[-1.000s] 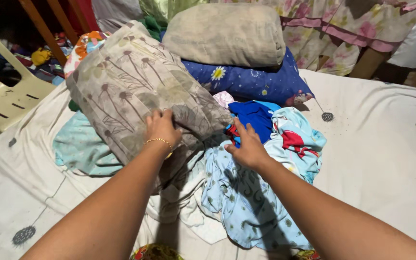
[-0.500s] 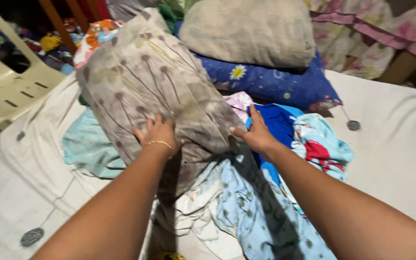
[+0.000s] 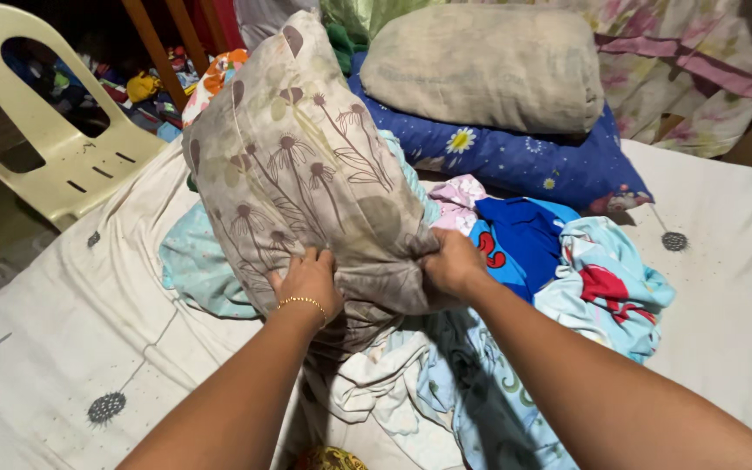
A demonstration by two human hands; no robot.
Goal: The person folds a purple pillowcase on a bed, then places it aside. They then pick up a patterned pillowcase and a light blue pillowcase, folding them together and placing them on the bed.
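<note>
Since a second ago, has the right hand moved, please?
Yes. The right hand has left the blue clothes and gone left onto the flowered pillow, gripping its lower end beside the left hand.

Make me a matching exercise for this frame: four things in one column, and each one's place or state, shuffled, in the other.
Things:
1. floral pillow
2. tan pillow
3. plastic chair
4. bracelet

Places or states:
A. beside the bed, upper left
B. gripped at its lower end by both the left hand and the right hand
C. on the left wrist
D. lying on the blue pillow

Pairs: 1-B, 2-D, 3-A, 4-C
</note>
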